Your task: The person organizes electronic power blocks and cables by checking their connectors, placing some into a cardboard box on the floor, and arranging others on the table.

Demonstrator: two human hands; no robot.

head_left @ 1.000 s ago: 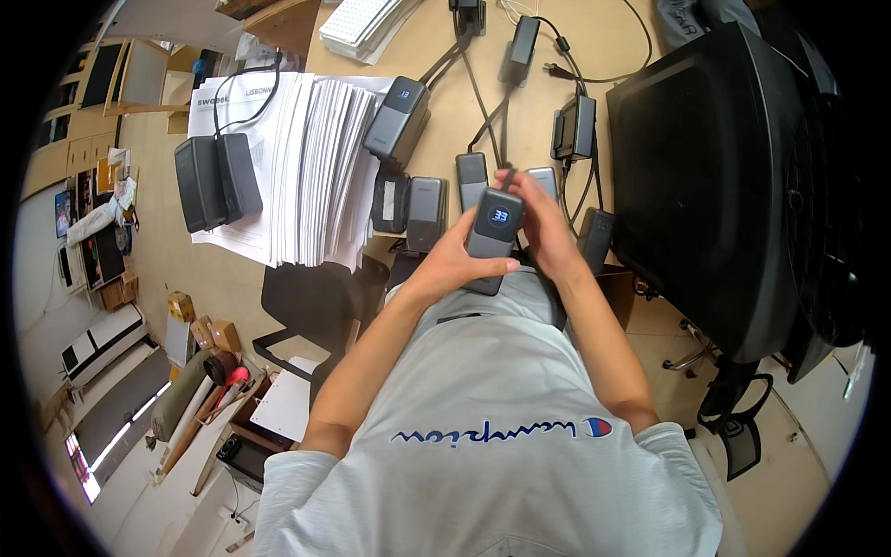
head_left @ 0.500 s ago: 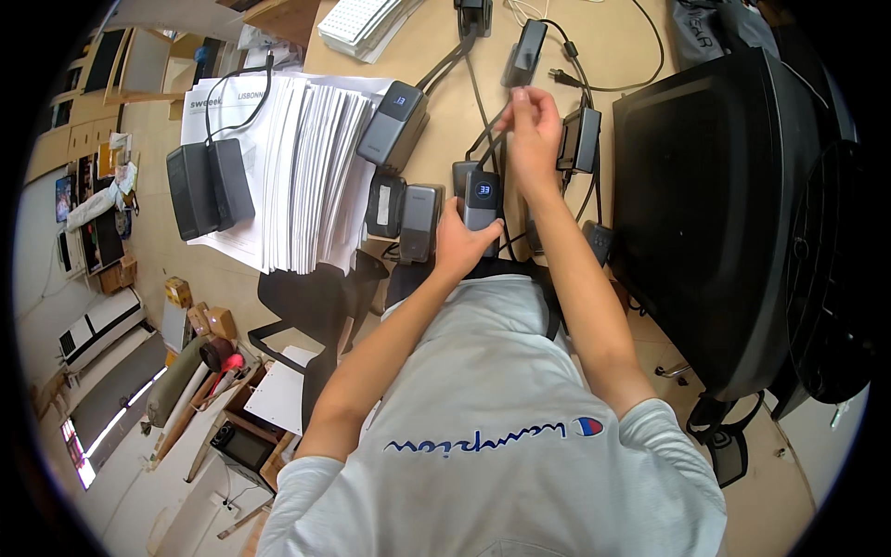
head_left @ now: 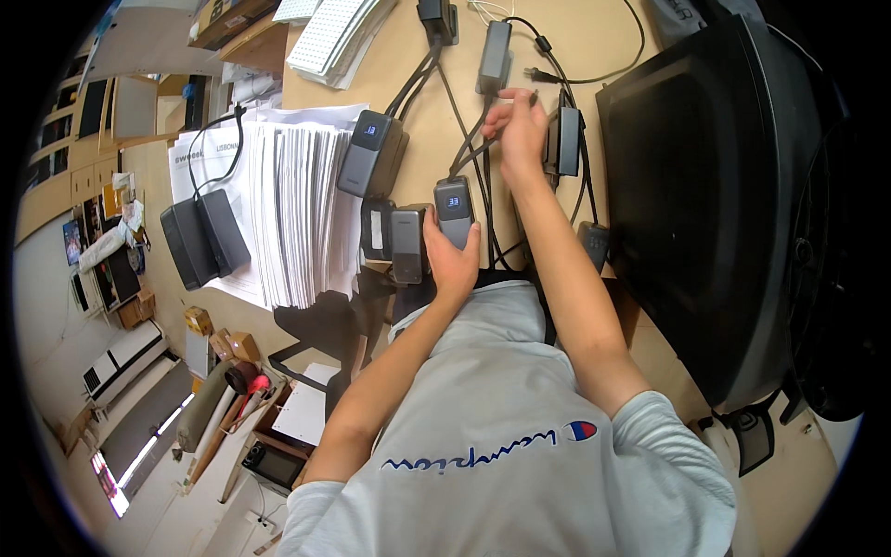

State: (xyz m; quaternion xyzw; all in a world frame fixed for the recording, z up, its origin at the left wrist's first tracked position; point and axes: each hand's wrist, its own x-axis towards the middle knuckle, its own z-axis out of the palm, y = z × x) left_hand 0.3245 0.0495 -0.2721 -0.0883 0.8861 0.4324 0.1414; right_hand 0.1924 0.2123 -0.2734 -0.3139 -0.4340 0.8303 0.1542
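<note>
My left hand (head_left: 453, 266) wraps the lower end of a grey power bank (head_left: 454, 206) with a lit display, at the table's near edge. Dark cables (head_left: 467, 155) run up from the power bank's top end. Just above and to the right, my right hand (head_left: 522, 139) is closed on a cable, and a dark tip (head_left: 533, 98) shows at its fingertips; the fingers partly hide it. Left of my left hand stand a grey power bank (head_left: 407, 246) and a darker block (head_left: 377, 229). Another lit power bank (head_left: 371, 153) lies farther off.
A thick paper stack (head_left: 295, 209) bears two dark blocks (head_left: 204, 239) with a looped cable. Beyond my right hand are a grey adapter (head_left: 494, 56) and a dark adapter (head_left: 566, 139). A large black monitor (head_left: 696, 204) stands at right. Cables cross the table.
The whole view has shifted a little. My right hand has moved slightly rightward relative to the table things, its fingers now spread more around the cable. My left hand keeps hold of the power bank.
</note>
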